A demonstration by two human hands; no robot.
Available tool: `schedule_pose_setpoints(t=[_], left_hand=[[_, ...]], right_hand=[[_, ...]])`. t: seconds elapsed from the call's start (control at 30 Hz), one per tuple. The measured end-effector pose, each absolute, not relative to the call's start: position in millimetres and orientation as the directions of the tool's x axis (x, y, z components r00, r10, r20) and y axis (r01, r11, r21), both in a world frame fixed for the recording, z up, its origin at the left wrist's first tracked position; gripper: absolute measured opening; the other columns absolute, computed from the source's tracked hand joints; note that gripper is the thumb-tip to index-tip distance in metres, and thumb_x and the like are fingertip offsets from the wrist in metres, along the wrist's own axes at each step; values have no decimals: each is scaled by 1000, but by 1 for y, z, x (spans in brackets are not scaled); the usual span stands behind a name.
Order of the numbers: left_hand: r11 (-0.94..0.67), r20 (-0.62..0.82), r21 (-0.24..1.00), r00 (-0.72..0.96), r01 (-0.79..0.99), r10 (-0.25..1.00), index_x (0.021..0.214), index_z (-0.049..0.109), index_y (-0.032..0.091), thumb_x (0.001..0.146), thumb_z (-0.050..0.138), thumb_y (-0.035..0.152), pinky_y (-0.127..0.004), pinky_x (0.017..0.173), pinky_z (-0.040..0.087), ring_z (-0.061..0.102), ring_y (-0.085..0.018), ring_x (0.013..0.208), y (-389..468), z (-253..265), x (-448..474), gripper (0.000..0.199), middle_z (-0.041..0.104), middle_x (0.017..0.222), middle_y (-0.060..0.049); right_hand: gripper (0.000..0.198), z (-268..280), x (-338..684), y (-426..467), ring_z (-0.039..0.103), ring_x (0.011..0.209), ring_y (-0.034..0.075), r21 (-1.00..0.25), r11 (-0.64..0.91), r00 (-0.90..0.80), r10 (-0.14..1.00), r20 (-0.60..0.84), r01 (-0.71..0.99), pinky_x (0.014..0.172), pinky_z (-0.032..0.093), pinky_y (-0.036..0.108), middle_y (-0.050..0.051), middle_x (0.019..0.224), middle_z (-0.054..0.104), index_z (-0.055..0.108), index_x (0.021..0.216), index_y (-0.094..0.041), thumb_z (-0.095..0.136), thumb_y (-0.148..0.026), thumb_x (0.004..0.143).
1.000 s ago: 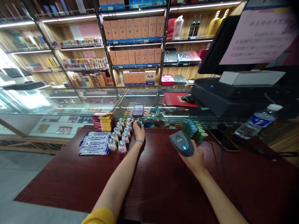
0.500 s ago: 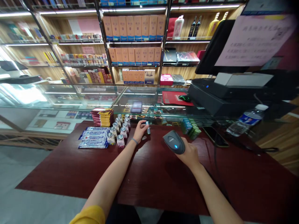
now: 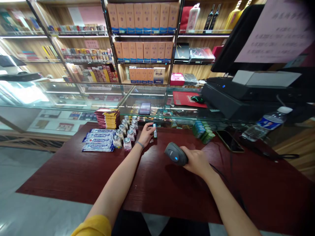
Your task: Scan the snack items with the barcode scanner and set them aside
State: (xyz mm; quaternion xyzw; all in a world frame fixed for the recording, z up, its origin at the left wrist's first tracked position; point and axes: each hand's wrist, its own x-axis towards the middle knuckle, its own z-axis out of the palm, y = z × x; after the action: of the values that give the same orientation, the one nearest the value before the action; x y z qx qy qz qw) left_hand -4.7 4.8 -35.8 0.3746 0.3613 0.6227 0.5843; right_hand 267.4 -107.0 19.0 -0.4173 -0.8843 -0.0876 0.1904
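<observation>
My left hand (image 3: 147,133) is closed on a small, narrow pack (image 3: 155,131), green and white, held upright near the back of the dark red table (image 3: 103,177). Its lettering is too small to read. In my right hand (image 3: 198,161) is a dark grey barcode scanner (image 3: 176,154) with a blue light glowing on top; its head points left, above the table. Just left of my left hand stand two rows of small glass jars (image 3: 127,144) with silver lids. Several green and blue small packs (image 3: 203,131) are grouped beyond my right hand.
Blue-white wrapped packets (image 3: 98,140) and a stack of red-yellow packets (image 3: 107,118) lie at the left. A phone (image 3: 230,141), a water bottle (image 3: 267,124) and a black cable are at the right. A glass display counter (image 3: 105,98) borders the table's back.
My right hand has brought the scanner a little to the left and turned it further toward the left. My left hand still holds the small pack, now showing more green. The view has tilted down slightly.
</observation>
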Motion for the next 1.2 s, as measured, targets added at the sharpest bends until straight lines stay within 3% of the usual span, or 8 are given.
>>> schedule_pose_setpoints(t=[0.13, 0.3, 0.5, 0.67, 0.83, 1.0, 1.2], left_hand=[[-57, 55, 899, -17, -434, 998, 115, 54, 25, 69, 84, 41, -27, 63, 49, 65, -17, 80, 5, -35, -4, 57, 66, 90, -1], [-45, 38, 890, -25, -454, 999, 114, 55, 26, 68, 85, 42, -24, 62, 49, 65, -17, 81, 2, -32, -4, 57, 64, 87, 0], [-46, 75, 777, 19, -627, 997, 122, 55, 26, 74, 85, 33, -34, 84, 56, 69, -18, 93, -3, -27, -2, 57, 64, 96, 1], [-5, 23, 716, 17, -698, 1000, 118, 66, 20, 77, 83, 24, -21, 69, 52, 64, -9, 78, -2, -25, -3, 44, 65, 92, 0], [40, -14, 667, 42, -744, 999, 119, 68, 19, 87, 74, 31, -21, 66, 51, 64, -11, 78, 1, -24, -4, 35, 70, 96, -3], [-8, 58, 733, 51, -680, 997, 117, 70, 19, 78, 80, 24, -23, 81, 52, 66, -13, 91, 0, -26, -1, 40, 72, 109, -5], [-31, 61, 865, 44, -500, 997, 117, 68, 19, 69, 87, 27, -26, 79, 53, 68, -15, 89, -4, -25, 11, 52, 72, 107, -5]], right_hand=[[29, 20, 269, -107, 73, 65, 24, 5, 623, -581, 726, 367, 782, 57, 37, 28, 3, 74, 76, 59, 99, -21, 65, -27, 72], [39, 20, 269, -107, 72, 67, 24, -18, 604, -551, 739, 389, 797, 59, 39, 27, 5, 78, 77, 60, 108, -20, 63, -24, 70], [40, 13, 279, -101, 70, 61, 23, -18, 580, -489, 703, 517, 815, 56, 41, 27, 4, 70, 74, 62, 110, -18, 61, -26, 72], [36, 10, 292, -97, 68, 56, 23, -37, 526, -397, 684, 612, 850, 54, 42, 27, 4, 64, 71, 63, 110, -18, 58, -31, 76], [36, 7, 300, -94, 68, 55, 25, -114, 405, -219, 687, 693, 907, 53, 43, 28, 5, 63, 70, 62, 108, -17, 59, -38, 78], [37, 3, 311, -90, 67, 54, 26, -183, 314, -49, 607, 793, 932, 52, 45, 29, 6, 63, 69, 60, 103, -17, 63, -43, 76], [43, 0, 333, -83, 68, 60, 27, -318, 111, 211, 543, 813, 942, 55, 47, 31, 10, 71, 71, 61, 100, -17, 66, -51, 75]])
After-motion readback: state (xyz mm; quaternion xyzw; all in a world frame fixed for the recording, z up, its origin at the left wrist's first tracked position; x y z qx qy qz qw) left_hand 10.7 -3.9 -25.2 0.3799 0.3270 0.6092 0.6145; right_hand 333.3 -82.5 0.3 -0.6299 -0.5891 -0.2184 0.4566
